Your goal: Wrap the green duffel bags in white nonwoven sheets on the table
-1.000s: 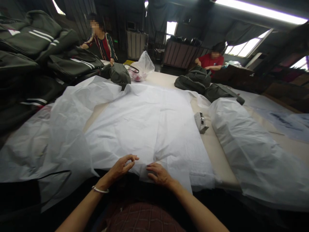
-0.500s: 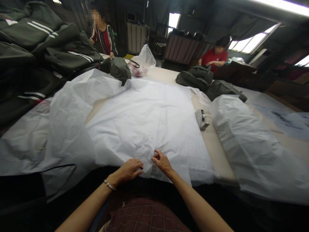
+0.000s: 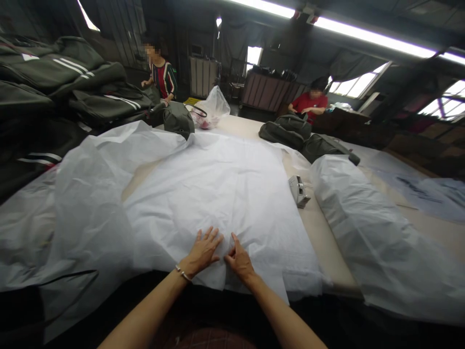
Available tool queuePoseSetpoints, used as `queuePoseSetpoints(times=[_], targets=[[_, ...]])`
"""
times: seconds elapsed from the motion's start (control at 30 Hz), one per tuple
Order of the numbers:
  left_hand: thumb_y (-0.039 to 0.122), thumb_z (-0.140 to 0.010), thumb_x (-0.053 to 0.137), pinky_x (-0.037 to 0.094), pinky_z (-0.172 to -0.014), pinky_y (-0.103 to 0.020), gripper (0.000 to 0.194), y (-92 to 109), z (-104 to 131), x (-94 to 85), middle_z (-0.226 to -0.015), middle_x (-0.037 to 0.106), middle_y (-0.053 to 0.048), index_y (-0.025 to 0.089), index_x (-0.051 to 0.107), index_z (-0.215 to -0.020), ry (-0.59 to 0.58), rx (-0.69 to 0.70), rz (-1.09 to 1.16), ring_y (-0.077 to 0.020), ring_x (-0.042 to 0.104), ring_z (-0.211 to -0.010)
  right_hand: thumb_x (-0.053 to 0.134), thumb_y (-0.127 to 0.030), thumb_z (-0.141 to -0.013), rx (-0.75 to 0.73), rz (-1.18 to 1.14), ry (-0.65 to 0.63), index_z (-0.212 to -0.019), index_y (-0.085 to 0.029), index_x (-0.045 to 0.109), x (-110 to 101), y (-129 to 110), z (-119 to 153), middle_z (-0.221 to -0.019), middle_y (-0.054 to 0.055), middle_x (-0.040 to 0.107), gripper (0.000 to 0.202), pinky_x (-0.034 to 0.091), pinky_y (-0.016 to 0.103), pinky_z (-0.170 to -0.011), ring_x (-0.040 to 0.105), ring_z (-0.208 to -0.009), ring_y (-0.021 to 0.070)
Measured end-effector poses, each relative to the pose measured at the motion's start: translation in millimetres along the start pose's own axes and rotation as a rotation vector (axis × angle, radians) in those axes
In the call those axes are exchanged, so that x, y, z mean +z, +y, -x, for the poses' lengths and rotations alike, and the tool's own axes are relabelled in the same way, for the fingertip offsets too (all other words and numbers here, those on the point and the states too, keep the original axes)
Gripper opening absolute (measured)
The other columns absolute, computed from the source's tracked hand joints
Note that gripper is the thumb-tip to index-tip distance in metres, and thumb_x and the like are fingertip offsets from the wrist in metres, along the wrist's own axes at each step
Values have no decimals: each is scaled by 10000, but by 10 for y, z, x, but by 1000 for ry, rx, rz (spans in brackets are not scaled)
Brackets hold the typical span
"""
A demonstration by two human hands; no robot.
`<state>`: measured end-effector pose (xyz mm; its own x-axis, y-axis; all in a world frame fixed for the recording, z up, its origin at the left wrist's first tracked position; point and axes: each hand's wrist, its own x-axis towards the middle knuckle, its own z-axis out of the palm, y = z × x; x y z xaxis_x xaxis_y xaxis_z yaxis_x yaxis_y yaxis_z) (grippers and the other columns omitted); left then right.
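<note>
**Shifted farther onto the white sheet [image 3: 218, 194] with the left hand [image 3: 202, 251], from curled to fanned**

Laid wide-fingered at the sheet's six o'clock end. Curled narrow with the right hand [image 3: 240, 263], just beside at three o'clock; cannot tell whether pinching. Find the sheet across the counter [image 3: 319, 228], with dark bags [image 3: 105, 107] at ten o'clock.

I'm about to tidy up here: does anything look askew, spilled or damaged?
Nothing looks spilled or plainly damaged. The translucent sheeting left of the white sheet looks untidy: bunched and rumpled, partly hanging down at the near side, whereas the white sheet lies mostly flat.
</note>
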<state>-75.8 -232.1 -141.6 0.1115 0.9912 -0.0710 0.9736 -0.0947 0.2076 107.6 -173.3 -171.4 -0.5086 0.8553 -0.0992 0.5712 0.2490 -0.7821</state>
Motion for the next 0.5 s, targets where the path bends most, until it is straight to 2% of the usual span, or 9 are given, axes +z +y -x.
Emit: queuePoseSetpoints(times=[0.13, 0.23, 0.3, 0.4, 0.5], targets=[[400, -762, 721, 231, -1106, -681, 887, -77, 102, 194, -1592, 238, -135, 288, 254, -1509, -71, -13, -98, -374, 203, -1454, 633, -153, -706, -30, 78, -47, -1434, -216, 419, -20, 14, -7, -773, -22, 624, 762, 517, 291, -756, 599, -700, 165], [313, -733, 743, 214, -1120, -672, 949, -97, 177, 197, -1606, 197, -117, 297, 211, -1519, -92, -21, -142, -351, 175, -1467, 653, -179, -711, -42, 163, -109, -1387, -203, 486, -67, -24, -5, -775, -7, 655, 697, 518, 300, -760, 620, -725, 183], [266, -722, 744, 209, -1128, -666, 969, -90, 195, 161, -1612, 176, -107, 300, 197, -1521, -104, -25, -144, -339, 164, -1472, 636, -214, -759, -51, 200, -114, -1325, -207, 549, -118, -73, -7, -765, 3, 672, 573, 522, 310, -755, 636, -727, 194], [222, -711, 732, 203, -1127, -672, 975, -62, 191, 93, -1614, 162, -103, 301, 194, -1521, -142, -34, -149, -336, 153, -1474, 549, -246, -857, -131, 224, 6, -1189, -208, 642, -215, -155, -54, -879, 52, 700, 346, 522, 334, -817, 655, -820, 208], [204, -708, 721, 200, -1128, -674, 959, -28, 185, 30, -1612, 165, -98, 300, 216, -1517, -158, -48, -159, -335, 154, -1474, 499, -247, -896, -243, 245, 125, -1210, -199, 627, -315, -224, -214, -1102, 94, 684, 343, 487, 373, -944, 628, -1032, 227]])
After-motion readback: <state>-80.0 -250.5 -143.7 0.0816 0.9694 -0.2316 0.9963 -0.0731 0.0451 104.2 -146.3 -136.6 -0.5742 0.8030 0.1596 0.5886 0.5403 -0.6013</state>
